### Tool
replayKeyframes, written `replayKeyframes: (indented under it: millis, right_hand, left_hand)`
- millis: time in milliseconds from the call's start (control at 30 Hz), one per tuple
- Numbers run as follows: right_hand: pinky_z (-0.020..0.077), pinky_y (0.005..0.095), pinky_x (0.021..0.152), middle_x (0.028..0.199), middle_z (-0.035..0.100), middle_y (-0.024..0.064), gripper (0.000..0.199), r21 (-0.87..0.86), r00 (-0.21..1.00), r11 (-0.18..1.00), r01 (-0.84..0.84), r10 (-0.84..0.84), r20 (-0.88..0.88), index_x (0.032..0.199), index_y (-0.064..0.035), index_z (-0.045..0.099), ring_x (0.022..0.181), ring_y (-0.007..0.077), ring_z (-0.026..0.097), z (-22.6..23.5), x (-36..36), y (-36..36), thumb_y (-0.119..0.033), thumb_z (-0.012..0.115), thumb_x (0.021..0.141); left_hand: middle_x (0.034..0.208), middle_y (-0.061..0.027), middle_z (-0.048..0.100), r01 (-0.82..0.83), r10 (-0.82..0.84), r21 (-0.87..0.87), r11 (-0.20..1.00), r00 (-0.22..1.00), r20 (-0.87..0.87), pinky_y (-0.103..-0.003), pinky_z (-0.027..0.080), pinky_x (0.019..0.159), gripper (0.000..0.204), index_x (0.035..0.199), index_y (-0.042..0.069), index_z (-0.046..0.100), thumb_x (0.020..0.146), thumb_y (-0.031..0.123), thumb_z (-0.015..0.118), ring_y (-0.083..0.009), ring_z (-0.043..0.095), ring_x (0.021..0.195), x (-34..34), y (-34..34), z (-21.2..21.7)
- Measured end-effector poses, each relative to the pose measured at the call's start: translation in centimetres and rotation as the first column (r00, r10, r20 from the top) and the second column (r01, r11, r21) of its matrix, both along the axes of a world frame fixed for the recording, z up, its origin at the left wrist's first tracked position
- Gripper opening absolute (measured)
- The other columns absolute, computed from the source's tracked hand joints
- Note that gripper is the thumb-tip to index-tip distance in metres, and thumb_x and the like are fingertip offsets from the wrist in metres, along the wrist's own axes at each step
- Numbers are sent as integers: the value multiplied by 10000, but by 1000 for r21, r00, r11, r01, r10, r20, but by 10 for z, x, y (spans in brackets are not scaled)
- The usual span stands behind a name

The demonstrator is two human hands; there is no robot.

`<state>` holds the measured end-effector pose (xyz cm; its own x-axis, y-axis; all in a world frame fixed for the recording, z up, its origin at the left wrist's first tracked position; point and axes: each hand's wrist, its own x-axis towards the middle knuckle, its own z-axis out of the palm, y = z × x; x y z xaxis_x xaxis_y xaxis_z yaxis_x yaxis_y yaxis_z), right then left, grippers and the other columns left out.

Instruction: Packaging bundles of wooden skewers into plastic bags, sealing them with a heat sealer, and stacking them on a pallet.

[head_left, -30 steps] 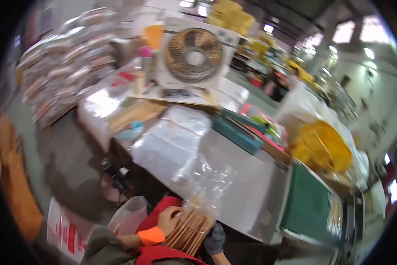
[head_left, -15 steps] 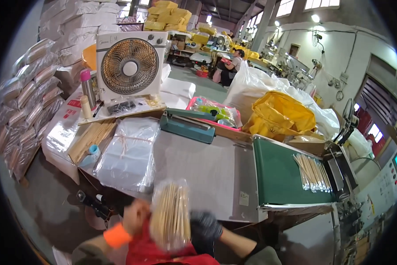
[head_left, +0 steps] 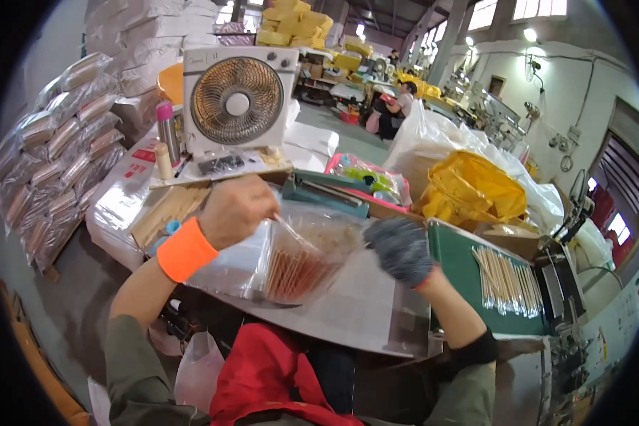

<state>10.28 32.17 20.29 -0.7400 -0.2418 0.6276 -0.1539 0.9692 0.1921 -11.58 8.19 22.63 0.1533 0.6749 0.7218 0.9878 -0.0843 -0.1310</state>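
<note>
A clear plastic bag of thin wooden sticks (head_left: 294, 273) is tilted over the table between my two hands, smeared by motion. My left hand (head_left: 237, 209), bare with an orange wristband, is closed at the bag's upper left. From its fingertips a pale strip runs down across the bag; I cannot make out whether it is folded film or a band. Beside the bag's upper right corner is my right hand (head_left: 399, 250), in a dark grey glove. Its fingers are blurred, so their grip does not show. Behind the bag lies a stack of clear bags (head_left: 245, 273), partly covered.
Wrapped wooden sticks (head_left: 505, 282) lie on a green conveyor (head_left: 453, 273) at the right. A teal sealer (head_left: 330, 192), pink tray (head_left: 404, 186), white box fan (head_left: 237, 104) and thermos (head_left: 167, 131) line the back. Packed bundles (head_left: 56, 160) rise at the left. Another person (head_left: 397, 110) sits far back.
Both hands and the bag of sticks have moved up and away from my lap, over the table. The bag has tilted. The view has shifted slightly left.
</note>
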Motion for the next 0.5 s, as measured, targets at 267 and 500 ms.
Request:
replayKeyframes:
  millis: [267, 500]
  right_hand:
    - [432, 401, 907, 963, 617, 107, 174, 175, 952, 966, 191, -226, 208, 929, -98, 632, 896, 263, 588, 39, 11, 39, -114, 560, 771]
    - [480, 424, 698, 836, 609, 158, 380, -94, 901, 994, 58, -12, 433, 900, -63, 601, 804, 332, 600, -22, -41, -22, -428, 605, 795]
  left_hand:
    - [759, -34, 624, 342, -126, -206, 917, 737, 664, -280, 463, 674, 71, 796, 52, 639, 747, 81, 681, -165, 586, 732, 0, 30, -21]
    - [901, -26, 593, 270, -361, 406, 873, -202, 910, -227, 440, 778, 135, 925, 7, 592, 852, 116, 624, -86, 548, 840, 52, 57, -74]
